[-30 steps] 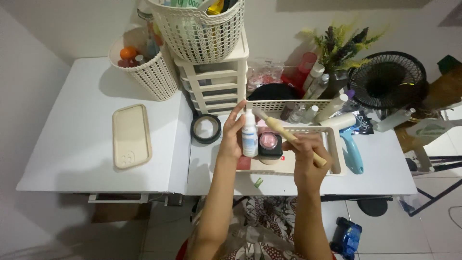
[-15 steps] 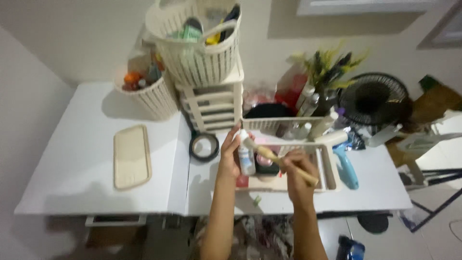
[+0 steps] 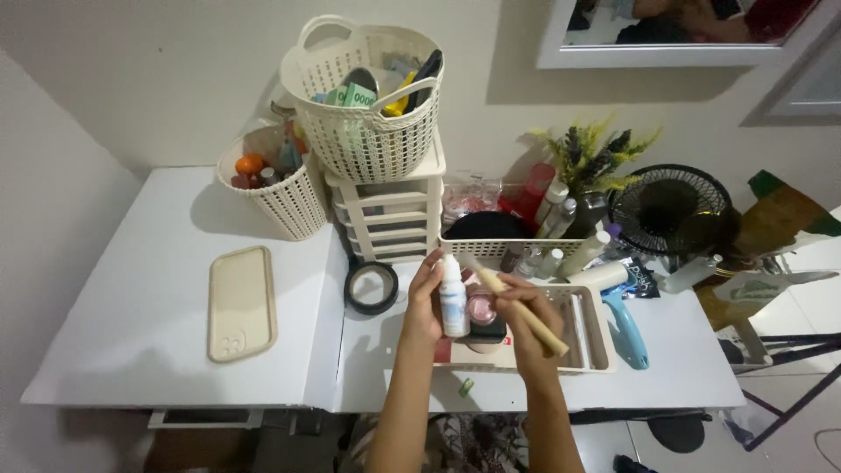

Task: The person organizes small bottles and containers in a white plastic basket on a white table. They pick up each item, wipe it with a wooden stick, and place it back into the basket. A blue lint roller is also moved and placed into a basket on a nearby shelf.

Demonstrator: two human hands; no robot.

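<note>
The left hand point(image 3: 427, 302) holds a small white bottle point(image 3: 453, 298) upright, with the thumb on one side and the other fingers wrapped behind it. Against the same fingers, on the side toward the right hand, sits an open compact point(image 3: 484, 314) with a pink pan in a dark case; I cannot tell exactly which fingers carry it.

The right hand point(image 3: 524, 317) pinches a brush point(image 3: 517, 305) with a pale wooden handle between the thumb and the first fingers. The handle runs out past the knuckles toward the person's right, and the bristle end points up, just beyond the left fingertips and just above the pan. Whether the bristles touch the powder is not clear.

Under both hands there is a cream tray point(image 3: 597, 322) on the white table point(image 3: 149, 333). A roll of tape point(image 3: 371, 286) lies beside the left wrist, and a blue handled tool point(image 3: 626, 326) lies beyond the right hand.

As I judge it, the step in hand is loading the brush with pink powder. The next move would call for lowering the bristles lightly onto the pan while the left fingers keep both bottle and compact steady.
</note>
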